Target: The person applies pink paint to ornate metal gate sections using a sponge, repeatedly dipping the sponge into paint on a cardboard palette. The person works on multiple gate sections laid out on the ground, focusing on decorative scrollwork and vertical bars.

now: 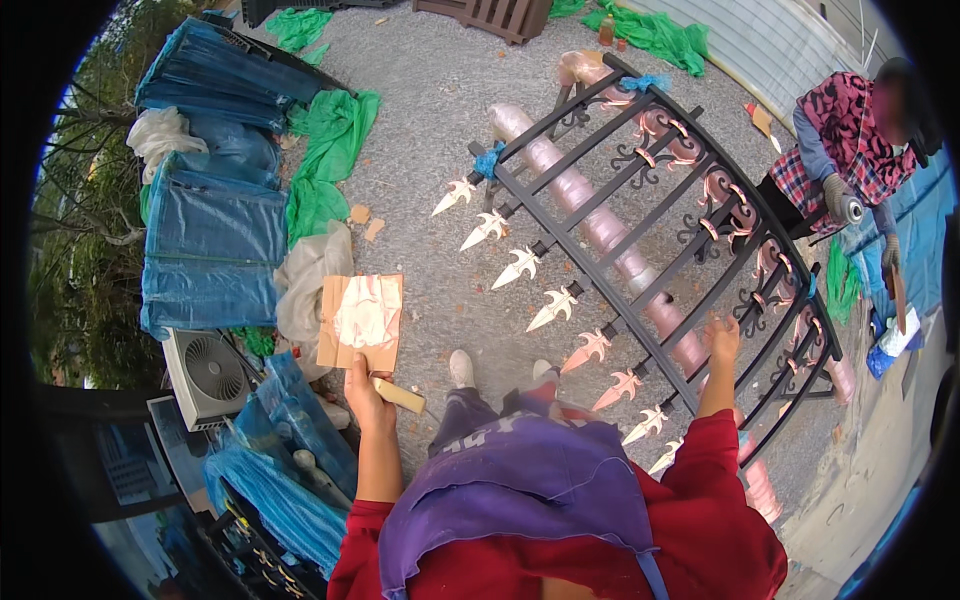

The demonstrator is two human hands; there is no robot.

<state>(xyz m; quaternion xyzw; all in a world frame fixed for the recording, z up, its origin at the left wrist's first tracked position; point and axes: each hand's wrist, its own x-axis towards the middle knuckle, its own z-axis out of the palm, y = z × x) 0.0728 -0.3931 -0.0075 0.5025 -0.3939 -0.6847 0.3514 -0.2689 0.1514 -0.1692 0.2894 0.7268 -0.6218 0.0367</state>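
Observation:
My left hand (pixel 369 405) is closed on a piece of brown cardboard (pixel 329 345) with a shiny, crumpled pinkish sheet (pixel 368 312) lying on it. A short tool with a cream handle (pixel 398 394) sticks out from the same hand; its kind I cannot make out. On my right is a black metal fence panel (pixel 610 262), with pale and copper-pink spear points (pixel 549 310) along its near side. Over its bars hangs my right hand (pixel 722 343), fingers apart, with nothing visible in it. Copper-pink highlights mark the panel's scrolls (pixel 708 228).
Plastic-wrapped tubes (pixel 590 215) lie beneath the panel. A person (pixel 845 150) at the right, in gloves, holds a small round object. Blue-wrapped stacks (pixel 215 240), green sheeting (pixel 335 160) and a fan unit (pixel 212 370) line the left. Dark crates (pixel 490 15) stand far back.

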